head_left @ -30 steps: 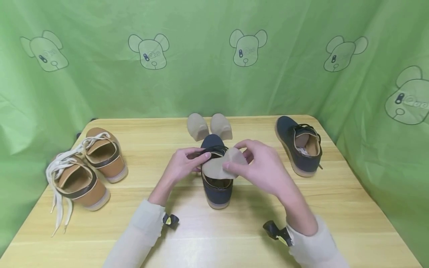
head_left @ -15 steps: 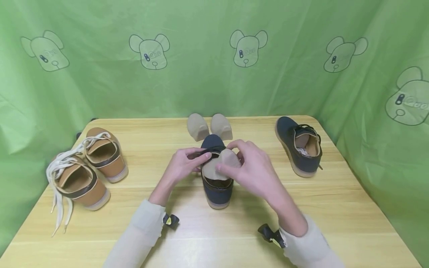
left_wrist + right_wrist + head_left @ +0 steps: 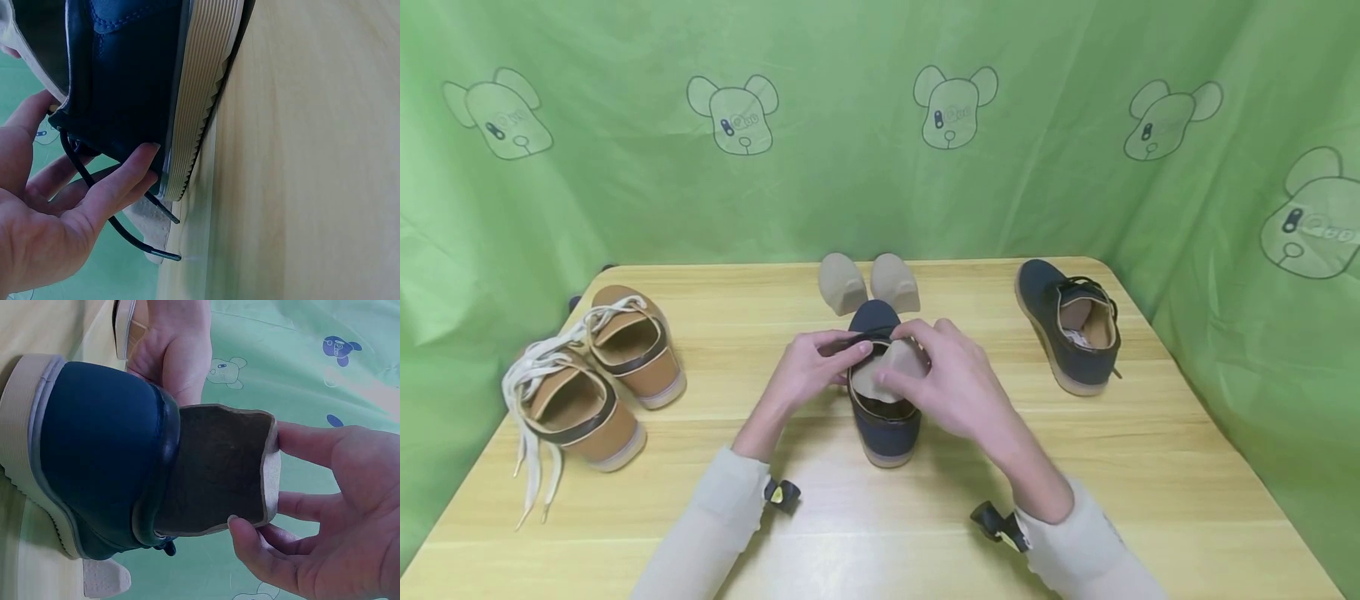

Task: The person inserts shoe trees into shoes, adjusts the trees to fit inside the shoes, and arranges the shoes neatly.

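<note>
A navy lace-up shoe (image 3: pixel 887 437) stands at the table's middle, heel toward me. My left hand (image 3: pixel 808 367) grips its left side. In the left wrist view the thumb is at the collar, the fingers (image 3: pixel 134 175) lie against the upper, and black lace ends (image 3: pixel 131 237) dangle past them. My right hand (image 3: pixel 958 379) pinches a beige moulded shoe insert (image 3: pixel 906 358) by its edge. Seen from the right wrist, the insert's hollow dark underside (image 3: pixel 219 469) juts out of the shoe opening; its front part is hidden inside the shoe.
Two beige shoe inserts (image 3: pixel 841 283) stand behind the navy shoe. Another navy shoe (image 3: pixel 1082 358), with something pale inside, is at the right. Two brown shoes (image 3: pixel 643 371) with long white laces (image 3: pixel 533 467) sit at the left. A green curtain (image 3: pixel 842 183) surrounds the wooden table (image 3: pixel 850 533).
My right hand has moved left with the insert, which now sits over and partly in the shoe's opening. The left hand and the shoe have stayed in place.
</note>
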`<state>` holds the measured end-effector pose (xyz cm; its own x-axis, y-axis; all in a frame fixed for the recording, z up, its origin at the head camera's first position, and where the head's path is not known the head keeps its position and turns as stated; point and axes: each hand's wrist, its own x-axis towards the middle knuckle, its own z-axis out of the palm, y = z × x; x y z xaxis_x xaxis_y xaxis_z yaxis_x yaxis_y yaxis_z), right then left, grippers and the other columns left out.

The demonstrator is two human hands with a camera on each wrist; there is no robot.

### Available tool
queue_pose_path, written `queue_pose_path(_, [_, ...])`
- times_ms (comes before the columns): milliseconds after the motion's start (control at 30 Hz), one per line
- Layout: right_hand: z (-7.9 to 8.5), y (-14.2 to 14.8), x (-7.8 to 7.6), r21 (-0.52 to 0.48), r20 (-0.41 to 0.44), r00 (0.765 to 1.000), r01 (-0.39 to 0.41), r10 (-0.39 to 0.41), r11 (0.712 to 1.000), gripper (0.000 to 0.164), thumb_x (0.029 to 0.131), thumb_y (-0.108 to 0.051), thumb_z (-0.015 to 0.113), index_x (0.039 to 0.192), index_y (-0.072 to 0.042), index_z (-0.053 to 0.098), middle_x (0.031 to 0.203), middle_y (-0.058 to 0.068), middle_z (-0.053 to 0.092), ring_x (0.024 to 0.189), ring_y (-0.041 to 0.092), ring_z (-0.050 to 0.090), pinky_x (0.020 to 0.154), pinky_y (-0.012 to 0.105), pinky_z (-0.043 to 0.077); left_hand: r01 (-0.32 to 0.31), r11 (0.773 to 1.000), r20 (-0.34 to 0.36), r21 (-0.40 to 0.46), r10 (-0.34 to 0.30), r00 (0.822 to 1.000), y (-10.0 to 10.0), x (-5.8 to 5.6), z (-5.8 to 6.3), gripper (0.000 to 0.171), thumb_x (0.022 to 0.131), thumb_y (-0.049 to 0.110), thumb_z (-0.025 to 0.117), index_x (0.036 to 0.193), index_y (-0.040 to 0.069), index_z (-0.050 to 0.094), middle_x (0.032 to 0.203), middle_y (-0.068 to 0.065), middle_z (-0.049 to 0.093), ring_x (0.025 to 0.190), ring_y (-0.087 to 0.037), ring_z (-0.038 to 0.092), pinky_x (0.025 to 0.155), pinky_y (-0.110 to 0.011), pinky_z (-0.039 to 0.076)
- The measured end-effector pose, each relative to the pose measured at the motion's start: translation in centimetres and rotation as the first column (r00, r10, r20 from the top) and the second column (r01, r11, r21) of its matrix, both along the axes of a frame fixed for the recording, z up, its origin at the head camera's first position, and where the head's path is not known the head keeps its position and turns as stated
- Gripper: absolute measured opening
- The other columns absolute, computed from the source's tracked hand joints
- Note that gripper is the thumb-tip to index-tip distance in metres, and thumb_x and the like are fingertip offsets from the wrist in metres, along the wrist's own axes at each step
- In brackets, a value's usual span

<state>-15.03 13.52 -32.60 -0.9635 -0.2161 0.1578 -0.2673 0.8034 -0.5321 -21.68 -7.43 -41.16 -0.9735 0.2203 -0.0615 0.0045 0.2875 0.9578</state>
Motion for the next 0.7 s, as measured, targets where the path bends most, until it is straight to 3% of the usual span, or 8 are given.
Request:
queue_pose_path(267, [0.3, 0.5, -0.1, 0.012, 0.054, 0.997, -0.048, 0.047, 0.999, 0.054, 0.086, -0.048, 0.078, 0.132, -0.025, 0.063, 0.096, 0.004, 0.057, 0.084, 0.021, 0.053, 0.07, 0.032, 0.043, 0.002, 1.0, 0.0, -0.013, -0.002, 1.0, 0.0, 0.0, 0.1, 0.05, 0.085, 0.056, 0.077, 0.12, 0.021, 0.074, 0.111, -0.002, 0.076, 0.079, -0.02, 0.075, 0.074, -0.036, 0.063])
queue_pose_path(500, [0.9, 1.9, -0.4, -0.011, 0.083, 0.982, -0.17, 0.17, 0.985, 0.053, 0.09, -0.029, 0.079, 0.139, -0.02, 0.061, 0.1, 0.006, 0.063, 0.092, 0.02, 0.061, 0.075, 0.035, 0.049, 0.0, 1.0, 0.005, -0.012, 0.0, 1.0, 0.0, 0.0, 0.0, 0.05, 0.085, 0.056, 0.077, 0.121, 0.02, 0.074, 0.111, -0.003, 0.076, 0.079, -0.021, 0.075, 0.076, -0.04, 0.063])
queue_pose_path(700, [0.9, 2.0, -0.7, -0.008, 0.137, 0.974, -0.18, 0.179, 0.984, 0.055, 0.089, -0.025, 0.08, 0.14, -0.016, 0.059, 0.097, 0.006, 0.063, 0.092, 0.023, 0.06, 0.073, 0.034, 0.048, 0.0, 1.0, 0.001, -0.016, 0.0, 1.0, 0.0, 0.0, 0.0, 0.05, 0.085, 0.055, 0.077, 0.121, 0.021, 0.074, 0.111, -0.002, 0.076, 0.079, -0.02, 0.075, 0.074, -0.035, 0.062])
